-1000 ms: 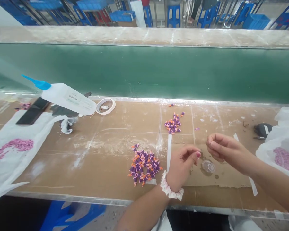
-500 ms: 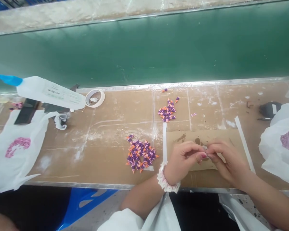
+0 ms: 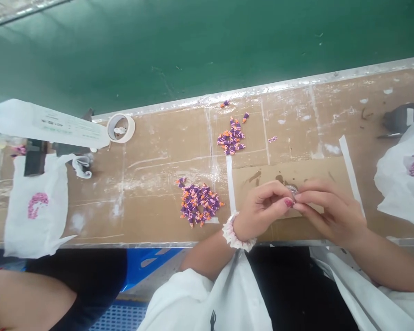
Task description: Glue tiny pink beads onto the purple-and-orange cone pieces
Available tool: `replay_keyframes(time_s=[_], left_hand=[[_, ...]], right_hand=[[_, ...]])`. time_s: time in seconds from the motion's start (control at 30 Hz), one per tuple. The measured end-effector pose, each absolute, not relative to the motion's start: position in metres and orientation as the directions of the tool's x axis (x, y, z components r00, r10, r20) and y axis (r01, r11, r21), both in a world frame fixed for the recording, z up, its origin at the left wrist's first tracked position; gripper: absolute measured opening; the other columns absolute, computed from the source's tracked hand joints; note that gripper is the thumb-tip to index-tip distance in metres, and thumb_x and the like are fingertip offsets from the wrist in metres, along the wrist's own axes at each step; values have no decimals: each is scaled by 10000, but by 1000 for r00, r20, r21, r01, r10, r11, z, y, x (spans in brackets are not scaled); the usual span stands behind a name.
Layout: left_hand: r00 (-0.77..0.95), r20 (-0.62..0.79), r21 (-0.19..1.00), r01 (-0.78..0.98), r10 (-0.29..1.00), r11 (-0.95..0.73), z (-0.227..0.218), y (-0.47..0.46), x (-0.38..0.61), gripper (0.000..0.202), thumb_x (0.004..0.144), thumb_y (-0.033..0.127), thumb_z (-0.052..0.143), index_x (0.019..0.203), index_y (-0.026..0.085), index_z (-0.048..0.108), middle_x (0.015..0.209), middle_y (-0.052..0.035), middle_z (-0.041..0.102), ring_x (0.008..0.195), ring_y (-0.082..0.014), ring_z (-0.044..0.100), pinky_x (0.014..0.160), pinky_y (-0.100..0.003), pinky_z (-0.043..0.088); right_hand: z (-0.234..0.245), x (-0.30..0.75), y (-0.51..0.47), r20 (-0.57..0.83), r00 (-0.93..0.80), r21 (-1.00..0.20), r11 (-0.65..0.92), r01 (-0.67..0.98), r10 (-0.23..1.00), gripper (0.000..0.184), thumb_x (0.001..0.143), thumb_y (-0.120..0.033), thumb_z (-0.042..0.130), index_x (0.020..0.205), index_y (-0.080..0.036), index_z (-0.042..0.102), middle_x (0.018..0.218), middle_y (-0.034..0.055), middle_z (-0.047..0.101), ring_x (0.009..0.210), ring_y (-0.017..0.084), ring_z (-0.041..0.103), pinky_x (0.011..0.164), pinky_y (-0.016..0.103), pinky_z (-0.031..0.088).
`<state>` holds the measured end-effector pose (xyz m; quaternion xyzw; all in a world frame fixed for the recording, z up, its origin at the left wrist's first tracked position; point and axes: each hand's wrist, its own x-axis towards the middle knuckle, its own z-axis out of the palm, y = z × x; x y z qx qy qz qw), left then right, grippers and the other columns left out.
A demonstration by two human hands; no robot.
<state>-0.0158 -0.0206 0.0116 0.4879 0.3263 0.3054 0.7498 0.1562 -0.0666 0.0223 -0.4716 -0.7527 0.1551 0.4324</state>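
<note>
Purple figures (image 3: 193,197) heaped, seemingly finished; pink pieces (image 3: 32,212) apparently unused; left hand (image 3: 263,209) and right hand (image 3: 334,212) meeting, fingers pinched, contents indiscernible.

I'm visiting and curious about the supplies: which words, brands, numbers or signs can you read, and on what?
No text reads clearly.
Print on the blue-capped white plastic bottle: too blurred.
Black mark on the white cloth garment: no letters I can make out.
</note>
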Motion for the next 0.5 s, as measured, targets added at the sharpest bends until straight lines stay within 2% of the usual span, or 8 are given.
replay_keyframes(time_s=[0.13,0.23,0.4,0.5], left_hand=[[584,-118,930,-218,803,295,3,-25,-13,230,894,379,614,791,175,642,771,-17,619,651,-94,600,657,-239,506],[590,-27,934,-272,807,230,-4,-26,-12,194,902,329,611,797,167,631,749,-5,607,626,-77,596,636,-220,506],[524,132,980,-194,841,-33,-5,-25,-11,122,905,242,609,807,174,636,720,-5,620,707,-89,592,693,-217,503],[486,245,969,-138,839,-203,-4,-24,-12,74,893,198,618,829,173,643,758,-10,639,736,-91,598,716,-221,507]], right_hand=[[23,156,-65,535,-164,-636,523,568,829,201,880,-117,627,1014,-261,588,814,37,664,670,152,654,578,275,545],[22,155,-64,567,-158,-621,546,562,808,227,853,-63,640,995,-233,592,797,31,657,662,141,644,569,262,541],[18,156,-64,567,-175,-631,561,536,805,256,833,0,623,997,-193,588,815,51,637,698,143,634,601,268,537],[16,157,-65,561,-189,-637,567,522,806,260,824,4,621,994,-190,586,827,53,631,715,147,634,611,271,534]])
